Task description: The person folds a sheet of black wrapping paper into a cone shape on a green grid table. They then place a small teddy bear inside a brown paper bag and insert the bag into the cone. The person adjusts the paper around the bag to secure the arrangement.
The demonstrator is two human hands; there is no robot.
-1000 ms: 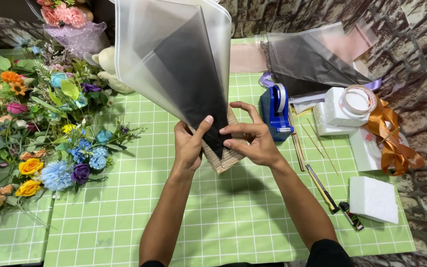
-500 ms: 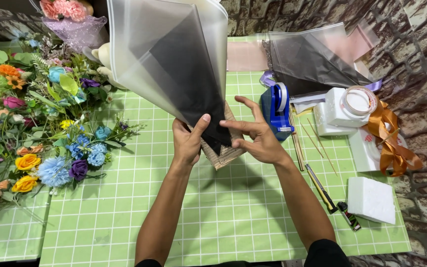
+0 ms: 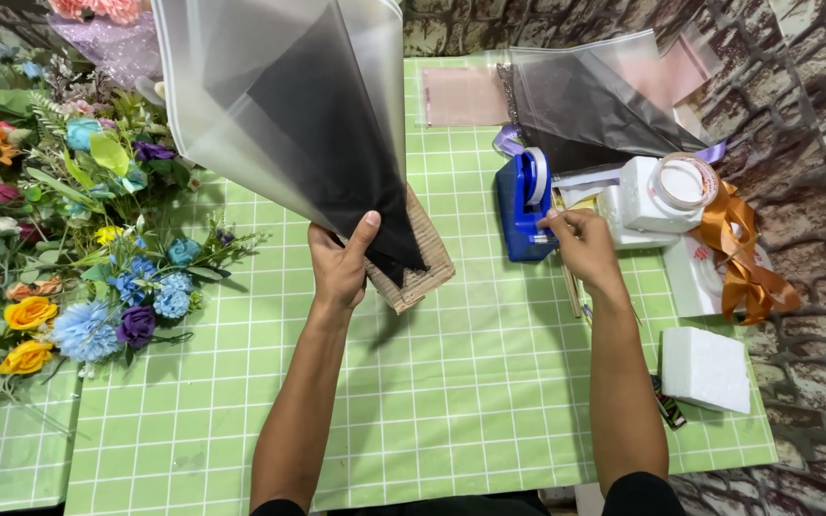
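Wrapping step: left hand (image 3: 338,270) is pinching the gathered base of the frosted-and-black wrap cone (image 3: 308,124), holding it upright over the green grid mat (image 3: 451,382), with corrugated card (image 3: 420,263) behind. Right hand (image 3: 576,239) is pinching at the tape end on the blue tape dispenser (image 3: 525,205). Next move probably needs a clean tear while the cone stays bunched. Cone top is cut off; the tape strip is too small to see.

Bright, even light falls from above; the green gridded tabletop (image 3: 451,401) is clearly lit. Soft shadows lie under the forearms and beneath the wrapping cone (image 3: 289,115), whose frosted film shows pale glare. Grid lines bow slightly toward the tabletop's edges
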